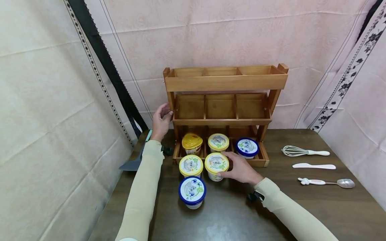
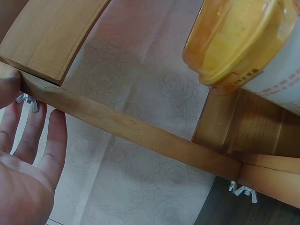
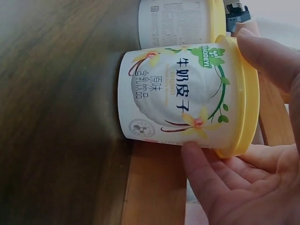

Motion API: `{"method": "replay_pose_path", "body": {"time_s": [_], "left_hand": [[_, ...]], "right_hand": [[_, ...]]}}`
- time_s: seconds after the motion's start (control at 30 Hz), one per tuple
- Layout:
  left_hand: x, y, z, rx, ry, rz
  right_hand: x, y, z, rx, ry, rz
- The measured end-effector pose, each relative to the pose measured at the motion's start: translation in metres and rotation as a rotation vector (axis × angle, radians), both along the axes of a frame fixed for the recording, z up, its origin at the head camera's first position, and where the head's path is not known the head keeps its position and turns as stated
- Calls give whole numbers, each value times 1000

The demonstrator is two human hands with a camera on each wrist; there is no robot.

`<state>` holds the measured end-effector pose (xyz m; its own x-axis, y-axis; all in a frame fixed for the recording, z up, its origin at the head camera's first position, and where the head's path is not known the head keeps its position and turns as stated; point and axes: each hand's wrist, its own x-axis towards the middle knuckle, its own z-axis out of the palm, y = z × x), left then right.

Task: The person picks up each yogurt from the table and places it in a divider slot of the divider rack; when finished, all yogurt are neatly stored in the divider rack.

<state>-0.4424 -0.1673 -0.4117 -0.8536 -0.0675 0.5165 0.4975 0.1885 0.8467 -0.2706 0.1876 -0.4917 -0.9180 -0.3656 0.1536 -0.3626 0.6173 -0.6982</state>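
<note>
A three-tier wooden rack stands at the back of the table. At its left side post, my left hand holds on with thumb and fingers on opposite sides, beside a wing nut. My right hand grips a yellow-lidded yogurt cup by its rim and side, in front of the rack. Another yellow-lidded cup stands to its left, and a blue-lidded cup stands nearer me. The bottom tier holds an amber-lidded cup, a yellow-lidded cup and a blue-lidded cup.
To the right on the brown table lie a whisk, a white knife and a spoon. A grey-blue flat object is partly hidden behind my left forearm. Pale cloth hangs behind the rack.
</note>
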Motion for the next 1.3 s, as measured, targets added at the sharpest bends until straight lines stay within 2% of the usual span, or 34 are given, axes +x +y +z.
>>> {"method": "replay_pose_path", "body": {"time_s": [0.2,0.53,0.87,1.3], "left_hand": [[2,-1,0,1,10,-13],[1,-1,-2,-11,20,-8],[0,2,0,-6,9,6],[3,-1,1,-12,6,-2]], "right_hand": [[3,3,7,-30,24,-2],[10,13,36,-53,82,-30],[15,33,75,-107,168,-60],[20,60,122,-191,205,-163]]}}
